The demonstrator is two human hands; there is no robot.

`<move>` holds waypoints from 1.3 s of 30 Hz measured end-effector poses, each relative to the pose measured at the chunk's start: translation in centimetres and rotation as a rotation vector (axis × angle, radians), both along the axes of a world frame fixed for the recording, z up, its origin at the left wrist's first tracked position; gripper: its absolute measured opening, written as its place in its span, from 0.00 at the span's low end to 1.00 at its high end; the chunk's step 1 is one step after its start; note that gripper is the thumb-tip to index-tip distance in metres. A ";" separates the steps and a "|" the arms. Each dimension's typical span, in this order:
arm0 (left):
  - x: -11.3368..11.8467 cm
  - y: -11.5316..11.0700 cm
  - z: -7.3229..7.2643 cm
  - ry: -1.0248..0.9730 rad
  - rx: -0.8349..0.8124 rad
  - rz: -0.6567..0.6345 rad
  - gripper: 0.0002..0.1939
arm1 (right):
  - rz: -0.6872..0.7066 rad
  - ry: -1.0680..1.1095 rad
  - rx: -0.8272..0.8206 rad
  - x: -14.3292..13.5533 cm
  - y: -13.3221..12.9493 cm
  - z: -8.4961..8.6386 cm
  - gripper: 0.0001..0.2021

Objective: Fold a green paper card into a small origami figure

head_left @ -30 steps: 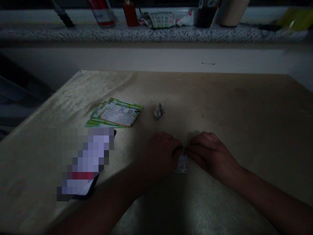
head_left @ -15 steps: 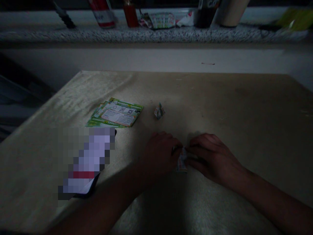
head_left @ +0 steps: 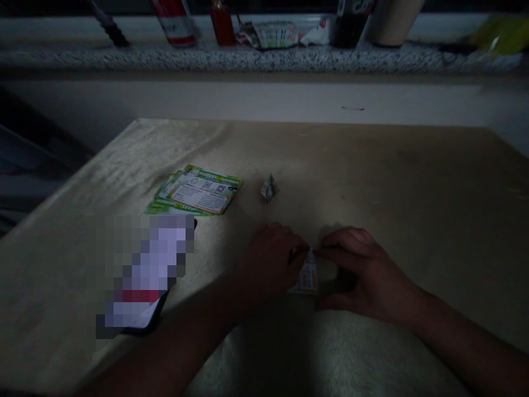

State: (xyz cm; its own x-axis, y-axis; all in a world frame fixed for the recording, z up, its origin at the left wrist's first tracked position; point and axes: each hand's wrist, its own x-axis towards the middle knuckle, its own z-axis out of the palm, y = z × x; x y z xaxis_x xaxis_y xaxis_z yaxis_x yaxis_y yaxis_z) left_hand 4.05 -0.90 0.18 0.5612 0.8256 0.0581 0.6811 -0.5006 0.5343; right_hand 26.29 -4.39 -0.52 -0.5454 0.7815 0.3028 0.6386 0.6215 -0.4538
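A small folded piece of printed paper point(head_left: 308, 274) lies on the table between my hands, its narrow tip pointing away from me. My left hand point(head_left: 270, 256) is closed on the paper's left side, thumb and forefinger at its upper part; the other fingers curl out of sight. At the tip, the forefinger of my right hand point(head_left: 363, 270) touches the paper. The right thumb is spread well apart from that finger, near the paper's lower right corner. Beyond my hands stands a small folded paper figure point(head_left: 270, 189) with a pointed top.
A phone point(head_left: 151, 270) with a blurred-out lit screen lies left of my left forearm. Behind it is a stack of green and white printed leaflets point(head_left: 202, 190). Bottles, including a red-brown one point(head_left: 223, 25), and crumpled wrappers point(head_left: 275, 34) line the stone sill point(head_left: 248, 59) behind the table.
My right thumb has moved down toward me, away from the forefinger, uncovering more of the printed paper. My left hand has stayed almost still.
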 end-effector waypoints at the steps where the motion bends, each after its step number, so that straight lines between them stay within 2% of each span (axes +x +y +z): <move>1: -0.1 0.0 -0.1 -0.018 -0.001 -0.004 0.06 | -0.007 0.018 0.001 0.1 0.2 -0.1 0.30; 3: -0.3 0.0 -0.3 -0.098 -0.017 0.023 0.04 | -0.029 0.047 0.000 0.1 0.5 -0.2 0.25; 8: -0.4 -0.8 -0.4 -0.461 0.002 0.226 0.03 | -0.029 0.242 -0.048 -0.4 1.0 -0.1 0.06; 10: -0.1 -1.2 -0.3 -0.536 0.055 0.267 0.02 | -0.033 0.367 -0.067 -0.6 1.0 0.2 0.04; 12: 0.1 -1.5 -0.2 -0.569 0.135 0.286 0.05 | -0.070 0.452 -0.041 -0.6 1.0 0.5 0.07; 14: 0.2 -1.6 0.0 -0.539 0.240 0.241 0.09 | -0.097 0.477 0.046 -0.5 0.9 0.9 0.09; 17: 0.2 -1.5 0.3 -0.432 0.388 0.126 0.11 | -0.059 0.443 0.191 -0.3 0.8 1.2 0.12; 20: 0.3 -1.4 0.8 -0.449 0.450 0.079 0.09 | -0.018 0.409 0.244 -0.4 0.7 1.5 0.13; 23: 0.3 -1.6 1.0 -0.481 0.351 0.070 0.02 | -0.028 0.397 0.237 -0.5 0.6 1.7 0.12; 26: 0.4 -1.9 0.7 -0.451 0.134 0.184 0.08 | -0.051 0.365 0.197 -0.4 0.6 1.6 0.10; 28: 0.6 -1.8 0.3 -0.398 0.037 0.216 0.10 | -0.071 0.315 0.158 -0.2 0.8 1.3 0.08; 33: 0.8 -1.4 -0.4 -0.100 0.038 0.032 0.05 | -0.107 0.118 0.052 0.0 1.1 0.3 0.03; 36: 0.9 -1.2 -0.3 -0.037 0.029 0.034 0.07 | -0.103 0.080 0.020 0.0 1.2 0.1 0.03; 39: 0.9 -1.0 -0.2 -0.055 -0.017 0.040 0.08 | -0.071 0.131 0.025 -0.1 1.2 0.4 0.02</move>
